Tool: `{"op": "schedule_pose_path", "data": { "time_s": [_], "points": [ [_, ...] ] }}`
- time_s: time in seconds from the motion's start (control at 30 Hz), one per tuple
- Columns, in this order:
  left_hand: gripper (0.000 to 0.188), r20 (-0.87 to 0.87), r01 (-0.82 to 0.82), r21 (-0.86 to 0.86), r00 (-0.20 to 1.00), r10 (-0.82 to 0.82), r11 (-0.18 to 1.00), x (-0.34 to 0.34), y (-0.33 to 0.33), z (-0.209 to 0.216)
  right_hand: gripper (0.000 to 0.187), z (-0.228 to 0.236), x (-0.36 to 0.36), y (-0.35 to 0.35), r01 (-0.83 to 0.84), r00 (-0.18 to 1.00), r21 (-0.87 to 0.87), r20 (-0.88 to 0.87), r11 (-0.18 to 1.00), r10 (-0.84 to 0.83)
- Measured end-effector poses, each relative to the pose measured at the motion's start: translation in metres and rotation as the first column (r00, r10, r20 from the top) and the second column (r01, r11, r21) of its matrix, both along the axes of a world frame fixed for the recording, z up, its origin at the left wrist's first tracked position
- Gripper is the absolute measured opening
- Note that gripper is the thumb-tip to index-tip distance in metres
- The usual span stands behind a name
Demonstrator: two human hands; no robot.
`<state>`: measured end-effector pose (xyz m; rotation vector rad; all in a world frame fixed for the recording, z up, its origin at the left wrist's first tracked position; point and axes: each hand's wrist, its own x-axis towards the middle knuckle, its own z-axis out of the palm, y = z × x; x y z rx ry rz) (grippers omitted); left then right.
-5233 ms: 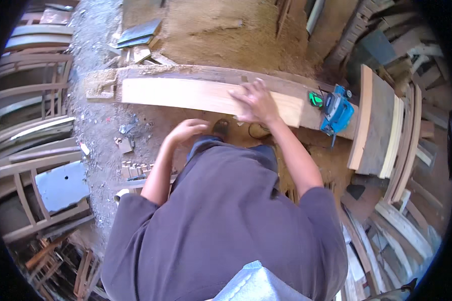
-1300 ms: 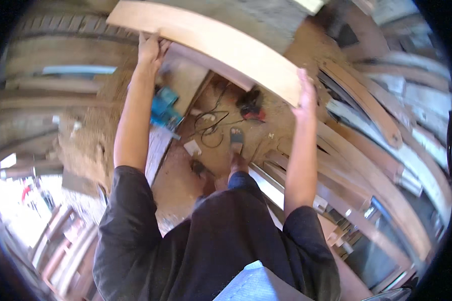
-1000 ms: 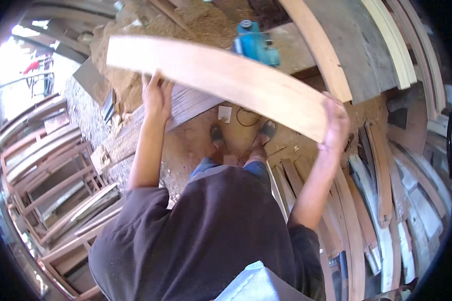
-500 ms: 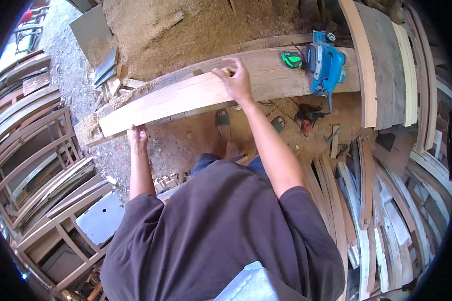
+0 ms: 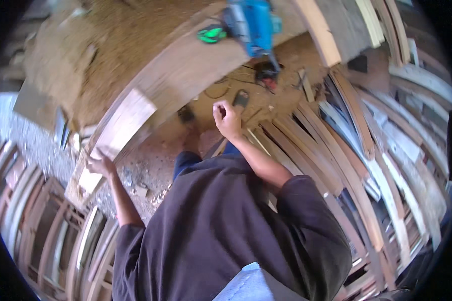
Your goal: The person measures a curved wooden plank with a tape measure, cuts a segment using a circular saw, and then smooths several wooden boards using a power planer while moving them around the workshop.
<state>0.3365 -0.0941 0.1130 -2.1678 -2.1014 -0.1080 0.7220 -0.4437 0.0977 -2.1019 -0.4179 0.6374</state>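
A short pale plank [image 5: 124, 123] lies on a long wooden beam [image 5: 173, 75] at the left. My left hand [image 5: 101, 164] is over the plank's near end, its fingers stretched out across the wood and slightly blurred. Away from the plank, in front of my body, my right hand [image 5: 227, 119] is loosely curled with nothing visible in it. Farther along the beam stands a blue electric hand planer [image 5: 253, 27]. Beside it, to the left, is a small green and black object [image 5: 212, 34].
Boards [image 5: 319, 30] stick out at the upper right. Stacked timber [image 5: 356, 165] fills the right side, and wooden frames [image 5: 50, 220] stand at the lower left. Sawdust [image 5: 110, 45] is heaped beyond the beam. A cord [image 5: 218, 90] trails on the ground near my feet.
My right hand has let go of the plank and drawn back toward my body. My left hand has shifted from the plank's edge onto its top. The view has turned, swinging the beam diagonally.
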Motion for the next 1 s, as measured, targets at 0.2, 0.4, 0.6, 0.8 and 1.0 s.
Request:
{"op": "schedule_pose_path", "data": {
  "time_s": [0.2, 0.4, 0.6, 0.8, 1.0],
  "points": [
    [0.050, 0.011, 0.300, -0.069, 0.954, -0.300, 0.951, 0.059, 0.018, -0.025, 0.030, -0.159, 0.110, -0.129, -0.171, 0.985, -0.560, -0.126, 0.811, 0.120],
    [0.043, 0.058, 0.238, -0.168, 0.971, -0.231, 0.957, 0.130, -0.014, -0.021, 0.035, -0.348, 0.258, -0.181, -0.430, 0.791, -0.719, -0.008, 0.546, 0.612],
    [0.057, 0.365, 0.191, -0.097, 0.920, -0.144, 0.977, 0.031, 0.019, -0.014, 0.040, -0.462, 0.315, -0.154, -0.511, 0.652, -0.818, -0.170, 0.263, 0.739],
    [0.045, 0.144, 0.149, -0.149, 0.981, -0.128, 0.977, 0.079, 0.009, -0.018, 0.045, -0.410, 0.349, -0.229, -0.487, 0.748, -0.828, -0.232, 0.278, 0.622],
    [0.040, -0.028, 0.397, -0.035, 0.917, -0.398, 0.917, 0.052, 0.017, -0.035, 0.051, -0.250, 0.310, -0.310, -0.300, 0.921, -0.600, -0.384, 0.742, 0.061]
  ]
}}
